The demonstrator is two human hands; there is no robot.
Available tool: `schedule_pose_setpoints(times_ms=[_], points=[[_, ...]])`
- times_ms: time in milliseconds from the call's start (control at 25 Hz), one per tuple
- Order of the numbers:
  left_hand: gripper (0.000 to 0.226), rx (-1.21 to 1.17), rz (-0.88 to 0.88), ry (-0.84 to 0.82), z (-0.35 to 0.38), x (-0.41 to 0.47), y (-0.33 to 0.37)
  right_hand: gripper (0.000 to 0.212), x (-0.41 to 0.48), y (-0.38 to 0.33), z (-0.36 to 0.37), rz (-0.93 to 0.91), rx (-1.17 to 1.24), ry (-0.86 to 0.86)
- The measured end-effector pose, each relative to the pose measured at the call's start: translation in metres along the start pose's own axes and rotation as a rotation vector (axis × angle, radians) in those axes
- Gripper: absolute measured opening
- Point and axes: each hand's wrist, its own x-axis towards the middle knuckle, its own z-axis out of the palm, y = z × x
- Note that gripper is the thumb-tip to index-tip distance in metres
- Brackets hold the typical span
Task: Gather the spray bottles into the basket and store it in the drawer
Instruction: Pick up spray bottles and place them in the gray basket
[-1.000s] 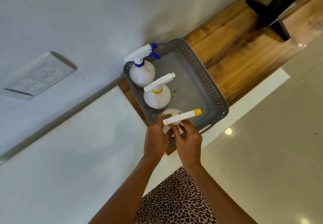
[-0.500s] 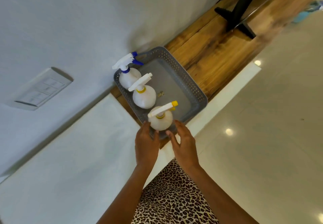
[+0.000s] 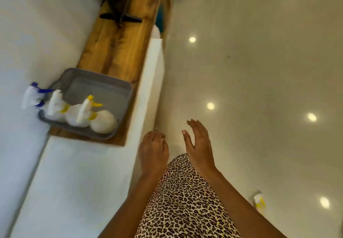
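A grey perforated basket (image 3: 115,91) sits on the wooden shelf (image 3: 118,48) at the left. Three white spray bottles stand in a row along its near side: one with a blue trigger (image 3: 34,96) by the wall, one with a yellow collar (image 3: 55,106) in the middle, and one with a yellow nozzle (image 3: 102,121) nearest me. The picture is blurred. My left hand (image 3: 153,149) hangs to the right of the basket, fingers loosely curled and holding nothing. My right hand (image 3: 199,142) is beside it over the floor, fingers spread.
A black monitor stand (image 3: 120,17) rests farther along the shelf. A white ledge (image 3: 148,93) runs along the shelf's front edge. The glossy floor (image 3: 259,70) fills the right side. A small white and yellow object (image 3: 259,201) lies on the floor at the lower right.
Both hands let go of the third bottle, which now stands in the basket, and drew back to the right. My view swung right toward the floor.
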Motion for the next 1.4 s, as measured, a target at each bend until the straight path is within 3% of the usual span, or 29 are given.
schedule_pose_setpoints(times_ms=[320, 640, 800, 1000, 1240, 1360, 1400], points=[[0.021, 0.110, 0.466, -0.276, 0.113, -0.051, 0.158, 0.039, -0.085, 0.141, -0.145, 0.358, 0.008, 0.327], [0.021, 0.227, 0.730, -0.556, 0.227, -0.141, 0.263, 0.034, -0.187, 0.289, -0.227, 0.720, 0.040, 0.409], [0.023, 0.316, 0.820, -0.724, 0.301, -0.175, 0.274, 0.033, -0.224, 0.374, -0.222, 0.864, -0.006, 0.325], [0.024, 0.382, 0.856, -0.880, 0.419, -0.195, 0.237, 0.034, -0.249, 0.494, -0.163, 1.048, -0.075, 0.058], [0.022, 0.464, 0.861, -0.971, 0.572, -0.180, 0.142, 0.043, -0.227, 0.616, -0.075, 1.003, -0.237, -0.229], [0.020, 0.479, 0.878, -0.960, 0.627, -0.159, 0.095, 0.028, -0.204, 0.621, -0.062, 1.006, -0.495, -0.269], [0.020, 0.480, 0.877, -0.955, 0.639, -0.152, 0.083, 0.063, -0.203, 0.603, -0.060, 0.959, -0.631, -0.392]])
